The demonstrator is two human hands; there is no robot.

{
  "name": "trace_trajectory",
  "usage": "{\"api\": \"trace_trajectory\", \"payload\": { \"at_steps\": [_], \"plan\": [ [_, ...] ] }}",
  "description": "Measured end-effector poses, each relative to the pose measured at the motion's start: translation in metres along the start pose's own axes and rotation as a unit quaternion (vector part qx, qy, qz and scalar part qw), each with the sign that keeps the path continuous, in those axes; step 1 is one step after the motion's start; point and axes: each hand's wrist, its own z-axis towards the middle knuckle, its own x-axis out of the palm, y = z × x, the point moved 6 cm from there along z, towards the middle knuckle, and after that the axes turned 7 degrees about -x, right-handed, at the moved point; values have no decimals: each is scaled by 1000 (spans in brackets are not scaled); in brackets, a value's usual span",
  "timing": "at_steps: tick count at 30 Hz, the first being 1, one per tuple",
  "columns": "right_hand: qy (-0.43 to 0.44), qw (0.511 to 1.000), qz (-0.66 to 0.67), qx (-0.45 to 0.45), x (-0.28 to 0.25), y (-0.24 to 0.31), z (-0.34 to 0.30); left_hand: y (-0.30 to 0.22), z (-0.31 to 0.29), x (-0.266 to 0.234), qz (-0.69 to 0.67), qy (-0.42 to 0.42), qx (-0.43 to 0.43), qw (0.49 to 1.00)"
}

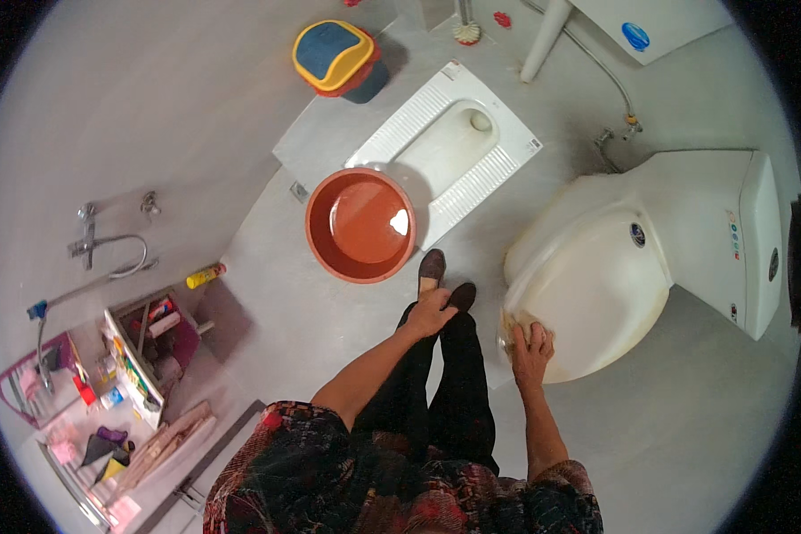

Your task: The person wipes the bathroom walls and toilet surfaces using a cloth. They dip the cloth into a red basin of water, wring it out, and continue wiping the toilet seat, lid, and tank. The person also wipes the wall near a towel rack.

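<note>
My right hand (532, 356) presses a pale, crumpled cloth (518, 322) against the front edge of a white toilet (587, 294) on the right. The toilet's lid looks lowered, and brownish marks run along its rim. Most of the cloth is tucked under my fingers. My left hand (430, 311) rests at my knee, with its fingers loosely out and nothing seen in them. Ahead of my feet, a reddish-brown basin (360, 267) holds water and overlaps the near end of a white squat toilet (481, 191).
Beyond the basin stands a lidded bin (334, 58) in yellow and blue. A toilet brush (465, 33) is by the far wall. At left are a cluttered shelf unit (142, 365), a yellow bottle (206, 275) and a wall tap (84, 245). A hose (601, 67) hangs near the toilet.
</note>
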Motion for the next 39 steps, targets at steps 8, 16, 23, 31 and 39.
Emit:
{"api": "trace_trajectory", "payload": {
  "at_steps": [8, 16, 23, 31, 39],
  "plan": [
    [0, 977, 133, 169, 5, -16, -35, 9, -6, 31, -46, 18, 7, 999],
    [-69, 909, 384, 142, -8, 104, 43, -10, -30, 31, -428, 275, -139, 850],
    [-154, 835, 501, 168, 61, 196, 102, 114, 9, -67, -537, 85, -36, 839],
    [-147, 796, 541, 228, 156, 257, 165, 268, 31, -204, -502, -229, 0, 834],
    [104, 956, 253, 103, 316, 262, 195, 364, 100, -236, -545, -249, -36, 800]
  ]
}}
